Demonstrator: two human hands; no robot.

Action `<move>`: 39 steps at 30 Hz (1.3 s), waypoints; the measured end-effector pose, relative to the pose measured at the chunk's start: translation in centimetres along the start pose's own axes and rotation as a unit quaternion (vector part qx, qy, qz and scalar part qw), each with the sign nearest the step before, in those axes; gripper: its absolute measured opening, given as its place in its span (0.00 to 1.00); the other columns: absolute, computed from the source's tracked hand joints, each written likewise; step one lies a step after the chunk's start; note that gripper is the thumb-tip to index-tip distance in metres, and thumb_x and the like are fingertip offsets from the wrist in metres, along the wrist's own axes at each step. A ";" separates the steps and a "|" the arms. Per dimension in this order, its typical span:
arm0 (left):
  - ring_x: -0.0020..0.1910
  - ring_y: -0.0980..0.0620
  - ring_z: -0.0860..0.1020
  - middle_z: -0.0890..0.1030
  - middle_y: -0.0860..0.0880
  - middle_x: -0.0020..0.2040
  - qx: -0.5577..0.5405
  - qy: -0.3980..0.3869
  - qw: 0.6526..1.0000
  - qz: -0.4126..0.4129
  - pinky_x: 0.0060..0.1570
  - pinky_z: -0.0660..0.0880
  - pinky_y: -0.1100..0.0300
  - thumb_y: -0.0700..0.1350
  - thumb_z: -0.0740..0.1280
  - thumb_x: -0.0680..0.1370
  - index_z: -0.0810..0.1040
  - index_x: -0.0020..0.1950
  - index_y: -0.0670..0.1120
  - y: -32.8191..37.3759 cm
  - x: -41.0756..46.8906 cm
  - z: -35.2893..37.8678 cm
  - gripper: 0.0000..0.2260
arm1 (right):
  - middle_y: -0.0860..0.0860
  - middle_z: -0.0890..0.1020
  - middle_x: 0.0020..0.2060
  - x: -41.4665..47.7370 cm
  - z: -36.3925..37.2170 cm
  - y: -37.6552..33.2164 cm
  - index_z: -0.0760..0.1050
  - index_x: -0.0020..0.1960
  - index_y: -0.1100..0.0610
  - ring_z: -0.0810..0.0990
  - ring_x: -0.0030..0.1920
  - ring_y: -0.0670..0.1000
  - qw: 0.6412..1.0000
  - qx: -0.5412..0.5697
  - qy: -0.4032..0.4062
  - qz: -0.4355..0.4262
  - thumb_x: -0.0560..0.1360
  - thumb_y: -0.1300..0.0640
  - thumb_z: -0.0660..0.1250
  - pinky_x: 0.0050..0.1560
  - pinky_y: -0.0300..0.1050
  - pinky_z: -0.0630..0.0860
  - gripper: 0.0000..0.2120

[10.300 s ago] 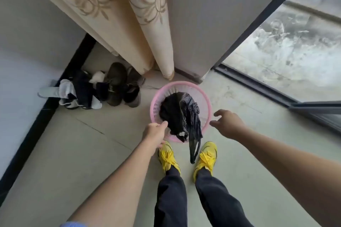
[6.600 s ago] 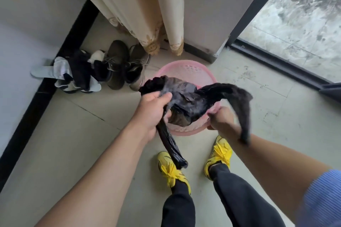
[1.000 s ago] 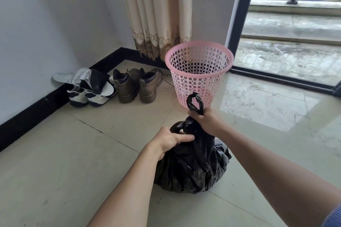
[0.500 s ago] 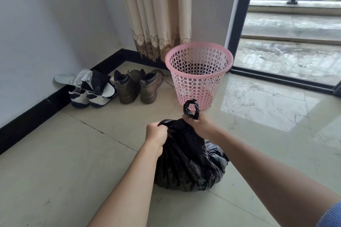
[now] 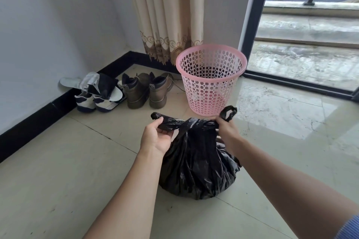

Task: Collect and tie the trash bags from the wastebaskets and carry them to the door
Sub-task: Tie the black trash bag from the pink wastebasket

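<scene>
Two tails of the black trash bag [image 5: 196, 167] are pinched, one in each grip. The left tail is held between the thumb and curled fingers of the left hand [image 5: 157, 137], palm turned up. The right tail is clamped inside the fist of the right hand [image 5: 227, 130], with its end sticking up above the knuckles. Between the two grips a knot [image 5: 191, 123] is drawn tight over the gathered neck.

Half a second earlier both hands were bunched together at the neck. Now they have been pulled apart toward nine and three o'clock, and the tails are stretched taut. From this the tie is judged to be cinched and nearly done; whether a second knot is wanted cannot be told.

The bag is seated on the tiled floor [image 5: 68, 170], out of the pink wastebasket [image 5: 210, 83], which stands just beyond it at twelve o'clock with no bag seen in it. Brown boots [image 5: 147, 91] and sneakers [image 5: 93, 101] are lined along the wall at ten o'clock. A curtain [image 5: 165, 15] hangs at eleven, and a glass door [image 5: 252, 6] is seen at two o'clock. The carry to the door is left to be done.
</scene>
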State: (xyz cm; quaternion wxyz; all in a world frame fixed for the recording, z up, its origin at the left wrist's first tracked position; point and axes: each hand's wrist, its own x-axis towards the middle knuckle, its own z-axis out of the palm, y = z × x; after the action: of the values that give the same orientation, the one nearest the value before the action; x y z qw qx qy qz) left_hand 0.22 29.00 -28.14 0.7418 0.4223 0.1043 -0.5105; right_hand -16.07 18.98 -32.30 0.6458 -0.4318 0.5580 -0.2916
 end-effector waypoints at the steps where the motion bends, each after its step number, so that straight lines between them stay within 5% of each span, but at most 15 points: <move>1: 0.40 0.45 0.77 0.77 0.40 0.41 -0.007 0.017 1.000 0.008 0.43 0.76 0.55 0.33 0.59 0.79 0.73 0.43 0.38 0.0 0.4 -0.7 0.07 | 0.53 0.82 0.52 0.4 -0.7 -0.1 0.74 0.61 0.57 0.81 0.51 0.55 1.000 0.005 0.030 0.004 0.83 0.49 0.56 0.52 0.52 0.77 0.15; 5: 0.41 0.46 0.77 0.76 0.41 0.46 -0.023 0.138 0.989 0.053 0.48 0.75 0.54 0.31 0.58 0.78 0.71 0.43 0.39 1.8 2.4 -4.9 0.07 | 0.57 0.79 0.34 1.8 -4.3 -0.4 0.75 0.53 0.64 0.75 0.31 0.54 0.985 -0.059 0.160 -0.001 0.83 0.50 0.57 0.28 0.45 0.65 0.17; 8: 0.41 0.46 0.78 0.77 0.41 0.49 -0.010 0.213 0.974 0.072 0.50 0.77 0.53 0.31 0.62 0.76 0.71 0.42 0.40 2.7 3.2 -6.6 0.06 | 0.60 0.79 0.38 1.8 -5.1 0.3 0.75 0.49 0.64 0.74 0.27 0.54 0.979 -0.052 0.195 0.002 0.82 0.51 0.58 0.24 0.43 0.66 0.16; 10: 0.39 0.48 0.77 0.77 0.41 0.48 -0.003 0.185 0.980 0.072 0.47 0.78 0.54 0.36 0.63 0.78 0.72 0.42 0.41 2.0 2.7 -6.2 0.05 | 0.58 0.79 0.40 1.1 -4.5 0.8 0.72 0.51 0.62 0.76 0.26 0.52 0.987 0.040 0.153 0.021 0.82 0.51 0.60 0.21 0.39 0.69 0.13; 13: 0.40 0.48 0.75 0.74 0.42 0.42 0.017 0.094 0.995 0.002 0.53 0.77 0.55 0.45 0.66 0.78 0.72 0.44 0.43 -1.0 1.4 -4.7 0.08 | 0.56 0.78 0.41 -0.3 -3.3 1.0 0.73 0.51 0.60 0.76 0.35 0.50 0.987 0.136 -0.009 0.082 0.79 0.48 0.65 0.30 0.41 0.71 0.14; 17: 0.47 0.45 0.79 0.79 0.41 0.48 0.117 0.042 0.990 -0.060 0.50 0.79 0.51 0.51 0.74 0.72 0.76 0.53 0.41 -4.0 0.9 -3.1 0.17 | 0.52 0.75 0.39 -0.5 -1.4 1.8 0.76 0.47 0.56 0.73 0.35 0.47 0.990 0.060 -0.105 0.075 0.76 0.52 0.70 0.32 0.40 0.71 0.07; 22: 0.41 0.43 0.81 0.82 0.41 0.46 0.162 0.079 0.983 0.038 0.49 0.80 0.46 0.49 0.66 0.79 0.73 0.52 0.43 -3.5 1.5 -1.7 0.10 | 0.50 0.77 0.36 -0.3 0.1 2.2 0.77 0.46 0.56 0.72 0.33 0.47 0.999 -0.033 -0.040 -0.001 0.78 0.51 0.68 0.29 0.41 0.69 0.09; 28: 0.36 0.44 0.78 0.79 0.43 0.39 0.136 0.168 0.974 0.064 0.36 0.72 0.57 0.43 0.56 0.82 0.68 0.41 0.47 -2.5 1.7 -2.8 0.10 | 0.52 0.79 0.34 -0.5 0.0 1.7 0.78 0.46 0.60 0.75 0.31 0.48 0.999 -0.001 0.033 0.000 0.79 0.54 0.67 0.26 0.41 0.67 0.09; 31: 0.44 0.41 0.81 0.80 0.42 0.48 0.256 0.182 0.947 0.066 0.32 0.71 0.58 0.46 0.57 0.81 0.70 0.42 0.47 -2.5 2.7 -4.1 0.09 | 0.58 0.82 0.37 -1.0 0.6 1.4 0.80 0.48 0.68 0.80 0.37 0.57 0.981 -0.099 0.087 -0.145 0.79 0.51 0.65 0.39 0.53 0.78 0.18; 33: 0.36 0.45 0.78 0.79 0.42 0.46 0.339 0.154 0.927 0.039 0.29 0.69 0.60 0.47 0.58 0.81 0.72 0.45 0.44 -2.4 2.8 -4.4 0.09 | 0.62 0.84 0.41 -1.8 1.3 0.0 0.80 0.46 0.67 0.82 0.44 0.62 0.956 -0.155 0.074 -0.238 0.79 0.44 0.63 0.49 0.61 0.79 0.24; 35: 0.28 0.48 0.71 0.78 0.43 0.39 0.373 0.114 0.921 0.003 0.27 0.66 0.61 0.48 0.59 0.81 0.72 0.47 0.43 -2.0 2.5 -4.3 0.09 | 0.60 0.84 0.40 -2.9 2.5 -1.8 0.82 0.44 0.60 0.82 0.44 0.62 0.950 -0.116 0.026 -0.289 0.77 0.40 0.61 0.48 0.63 0.79 0.24; 39: 0.23 0.51 0.67 0.73 0.48 0.26 0.373 0.071 0.925 -0.011 0.24 0.63 0.65 0.46 0.62 0.80 0.72 0.41 0.44 -0.6 1.8 -3.2 0.10 | 0.53 0.84 0.33 -4.2 4.1 -4.5 0.79 0.40 0.59 0.82 0.33 0.47 0.953 -0.068 -0.074 -0.287 0.81 0.54 0.61 0.32 0.40 0.75 0.15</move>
State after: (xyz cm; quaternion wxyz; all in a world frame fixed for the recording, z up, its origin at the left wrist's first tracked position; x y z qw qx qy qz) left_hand 1.44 30.09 -31.53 0.5158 0.7023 -0.0361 -0.4894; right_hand -12.48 21.48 -26.36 0.5432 -0.6369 0.3797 -0.3938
